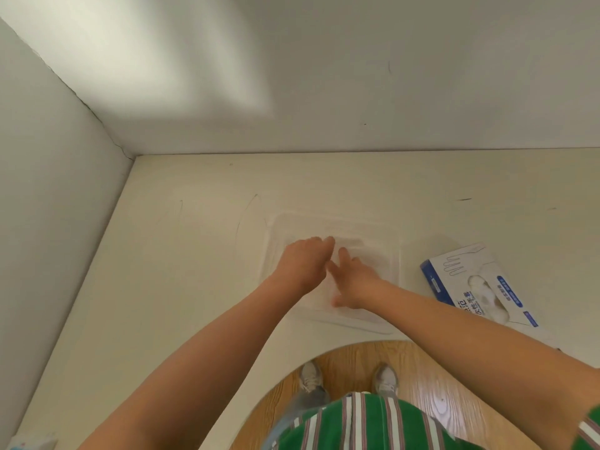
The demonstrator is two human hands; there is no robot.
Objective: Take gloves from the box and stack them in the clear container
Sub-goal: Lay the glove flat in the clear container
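A pale cream table (181, 287) fills the corner between two white walls, and a rounded cut-out in its near edge shows wooden floor (431, 378), two grey shoes and a green striped shirt (367, 427) at the bottom centre of the frame.

Left of centre, the left hand (303, 259) reaches over the left part of the clear container (394, 271). It is seen from the back, with the fingers bent down and away from the camera. Motion blur hides whether they pinch anything.

The container lies flat on the table at mid-frame, and its contents are too faint to make out.

Just beside the left hand, the right hand (355, 282) is spread wide inside the container's outline, palm down, with the fingers straight and the thumb out toward the lower left.

Right of the container and apart from it, the blue and white glove box (454, 271) lies flat, with pale gloves (485, 292) showing through its oval opening.
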